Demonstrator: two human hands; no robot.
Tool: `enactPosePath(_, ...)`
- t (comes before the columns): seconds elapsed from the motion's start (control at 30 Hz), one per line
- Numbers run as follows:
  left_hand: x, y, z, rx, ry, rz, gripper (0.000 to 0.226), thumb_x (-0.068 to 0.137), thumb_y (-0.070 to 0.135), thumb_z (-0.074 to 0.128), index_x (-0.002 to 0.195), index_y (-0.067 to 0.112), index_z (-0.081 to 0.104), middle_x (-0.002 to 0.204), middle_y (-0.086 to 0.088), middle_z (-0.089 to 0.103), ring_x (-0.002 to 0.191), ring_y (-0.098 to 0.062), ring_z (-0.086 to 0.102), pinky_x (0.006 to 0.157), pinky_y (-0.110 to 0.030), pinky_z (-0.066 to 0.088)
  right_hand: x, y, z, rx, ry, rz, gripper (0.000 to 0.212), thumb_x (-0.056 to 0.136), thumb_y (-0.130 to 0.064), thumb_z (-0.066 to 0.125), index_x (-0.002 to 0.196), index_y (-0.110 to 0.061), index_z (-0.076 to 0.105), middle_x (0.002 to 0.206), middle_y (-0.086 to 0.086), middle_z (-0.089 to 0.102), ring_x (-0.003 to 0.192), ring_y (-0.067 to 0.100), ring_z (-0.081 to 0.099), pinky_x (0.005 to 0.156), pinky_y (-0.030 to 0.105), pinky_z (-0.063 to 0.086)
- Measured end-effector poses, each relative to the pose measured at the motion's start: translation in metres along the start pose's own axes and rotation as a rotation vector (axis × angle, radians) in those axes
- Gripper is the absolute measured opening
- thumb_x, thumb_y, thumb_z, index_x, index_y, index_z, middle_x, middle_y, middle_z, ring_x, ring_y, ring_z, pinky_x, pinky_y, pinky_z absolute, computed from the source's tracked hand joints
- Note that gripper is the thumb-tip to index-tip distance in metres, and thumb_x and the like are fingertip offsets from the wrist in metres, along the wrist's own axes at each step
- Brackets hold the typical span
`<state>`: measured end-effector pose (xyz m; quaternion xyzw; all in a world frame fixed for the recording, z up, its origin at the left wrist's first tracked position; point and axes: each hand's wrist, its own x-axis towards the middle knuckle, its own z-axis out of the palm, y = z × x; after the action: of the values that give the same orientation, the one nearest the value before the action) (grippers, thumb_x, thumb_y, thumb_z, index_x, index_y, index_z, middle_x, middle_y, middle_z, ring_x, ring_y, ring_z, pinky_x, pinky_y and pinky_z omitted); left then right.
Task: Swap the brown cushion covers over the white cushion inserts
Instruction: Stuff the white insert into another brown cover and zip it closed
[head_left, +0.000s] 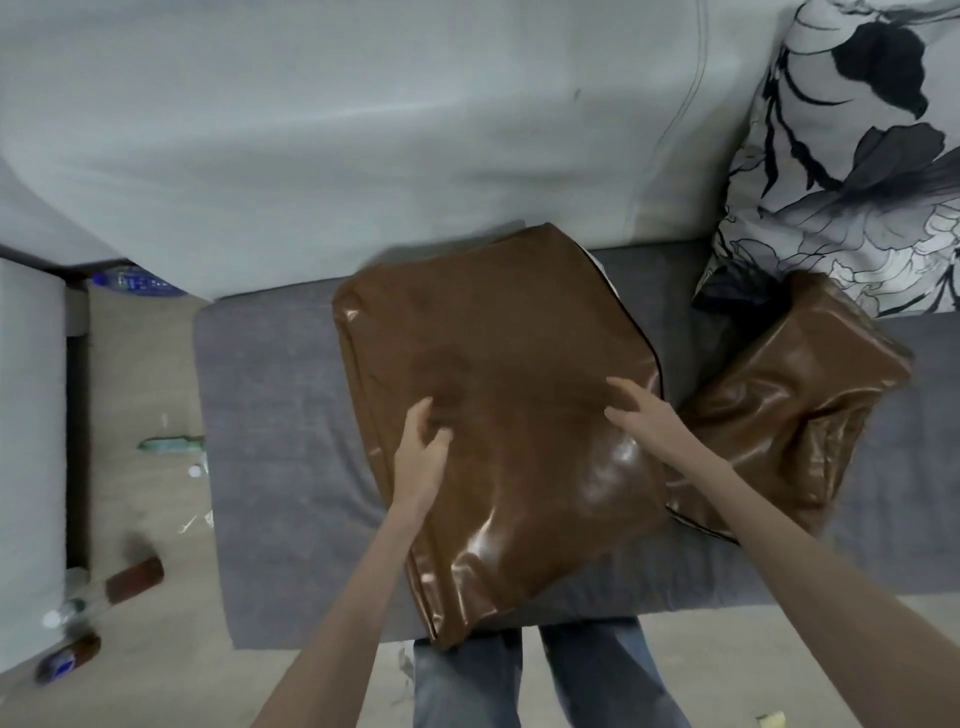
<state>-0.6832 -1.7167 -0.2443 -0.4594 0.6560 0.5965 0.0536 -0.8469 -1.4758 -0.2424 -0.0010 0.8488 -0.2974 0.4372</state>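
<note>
My left hand (423, 447) and right hand (641, 415), fingers loosely spread and grasping nothing, rest on the large brown cushion (498, 415) at frame centre, steadying it on the grey sofa seat (270, 415). A white insert (602, 267) peeks out beyond; the second brown cushion (795, 395) lies right.

Motion blurs bottles (132, 579) on the floor; the patterned cushion (852, 156) is cropped at right, white insert (597, 260) barely visible.
</note>
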Motion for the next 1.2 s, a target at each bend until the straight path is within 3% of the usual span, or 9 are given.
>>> enactPosePath(0.07,-0.004,-0.046,-0.014,0.067,0.001,-0.19,0.045,0.094,0.011,0.054,0.137,0.02,0.046,0.139,-0.007,0.051,0.129,-0.023,0.047,0.108,-0.038,0.038,0.007,-0.006,0.006,-0.065,-0.013,-0.024,0.05,0.096,-0.025,0.049,0.144,-0.029,0.035,0.143,0.005,0.044,0.092,0.017,0.06,0.067,0.021,0.045)
enactPosePath(0.13,-0.002,-0.075,-0.027,0.117,0.035,-0.296,0.047,0.096,0.017,0.052,0.142,0.023,0.041,0.147,-0.005,0.043,0.132,-0.024,0.043,0.108,-0.038,0.036,0.019,-0.021,0.011,-0.177,0.029,-0.106,0.049,0.096,-0.022,0.048,0.144,-0.025,0.037,0.15,0.006,0.036,0.126,0.023,0.046,0.097,0.026,0.037)
enactPosePath(0.33,0.037,-0.09,-0.052,0.016,0.144,-0.287,0.06,0.095,0.021,0.055,0.149,0.021,0.029,0.148,-0.004,0.042,0.131,-0.024,0.046,0.108,-0.04,0.039,0.06,-0.069,0.032,-0.246,0.163,-0.314,0.052,0.093,-0.011,0.047,0.144,-0.02,0.039,0.155,0.006,0.027,0.145,0.025,0.02,0.119,0.041,0.017)
enactPosePath(0.53,0.094,-0.117,-0.059,-0.123,0.23,-0.476,0.086,0.084,0.044,0.069,0.151,0.017,0.024,0.147,-0.005,0.043,0.125,-0.025,0.05,0.097,-0.033,0.046,0.12,-0.025,0.025,-0.124,0.39,0.087,0.088,0.083,-0.051,0.062,0.151,-0.022,0.015,0.157,0.011,0.021,0.144,0.032,0.021,0.117,0.056,0.014)
enactPosePath(0.67,0.118,-0.15,-0.043,-0.292,-0.007,-0.533,0.058,0.082,0.052,0.066,0.126,0.016,0.058,0.12,-0.002,0.062,0.101,-0.016,0.06,0.083,-0.027,0.05,0.143,0.018,0.021,0.403,0.071,0.265,0.081,0.064,-0.069,0.07,0.131,-0.028,0.049,0.124,-0.001,0.06,0.108,0.023,0.06,0.091,0.041,0.051)
enactPosePath(0.8,0.117,-0.158,-0.002,-0.456,0.025,-0.613,0.039,0.097,0.043,0.041,0.088,0.017,0.068,0.082,0.002,0.07,0.071,-0.012,0.065,0.057,-0.021,0.05,0.151,0.031,0.037,0.38,0.323,0.076,0.019,0.084,-0.043,0.065,0.082,-0.024,0.062,0.084,-0.002,0.064,0.089,0.025,0.062,0.076,0.037,0.051)
enactPosePath(0.9,0.106,-0.147,-0.003,-0.47,0.091,-0.671,0.046,0.098,0.035,0.033,0.082,0.011,0.069,0.062,0.001,0.068,0.054,-0.013,0.064,0.046,-0.022,0.048,0.129,0.012,0.024,0.355,0.436,0.003,0.024,0.092,-0.029,0.057,0.069,-0.023,0.059,0.072,0.001,0.06,0.077,0.024,0.061,0.071,0.038,0.049)
enactPosePath(1.07,0.084,-0.075,-0.015,-0.422,-0.021,-0.542,0.042,0.1,0.031,0.031,0.111,0.009,0.065,0.12,-0.011,0.065,0.098,-0.022,0.065,0.081,-0.032,0.054,0.038,-0.054,-0.018,0.427,0.512,-0.185,0.041,0.093,-0.037,0.052,0.061,-0.014,0.059,0.054,0.0,0.056,0.053,0.02,0.055,0.051,0.033,0.045)
enactPosePath(1.2,0.028,0.015,-0.003,-0.295,-0.072,-0.104,0.055,0.097,0.05,0.042,0.145,0.025,0.036,0.145,0.008,0.045,0.128,-0.006,0.047,0.102,-0.019,0.04,-0.042,-0.116,-0.009,0.16,0.555,-0.45,0.048,0.092,-0.034,0.051,0.05,-0.023,0.032,0.043,-0.009,0.035,0.04,0.007,0.037,0.043,0.018,0.026)
